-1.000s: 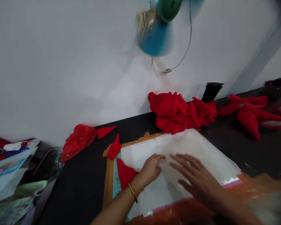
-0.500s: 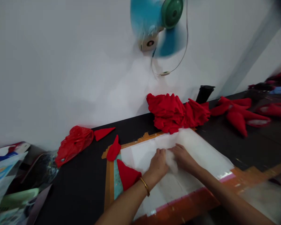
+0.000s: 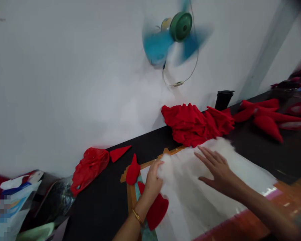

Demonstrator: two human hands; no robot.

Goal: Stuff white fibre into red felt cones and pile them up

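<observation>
My left hand (image 3: 154, 179) is closed around a tuft of white stuffing (image 3: 166, 169) at the left side of a white sheet (image 3: 190, 190). Under that wrist lies a red felt piece (image 3: 157, 209), partly covered by my forearm. Over the sheet, my right hand (image 3: 217, 167) is spread with its fingers apart and nothing in it. Just beyond it, more white stuffing (image 3: 219, 144) lies at the sheet's far edge. A small pointed red piece (image 3: 133, 170) rests by the sheet's left corner.
A heap of red fabric (image 3: 190, 122) lies against the wall, beside a black cup (image 3: 224, 99). Stuffed red shapes (image 3: 268, 124) are at the right. A red plastic bag (image 3: 90, 169) and a red triangle (image 3: 119, 153) lie left. A wall fan (image 3: 181, 26) spins above.
My hands have moved apart, the left going left with the stuffing, the right opening and moving right. The view has shifted, and the red piece by my left wrist lies differently.
</observation>
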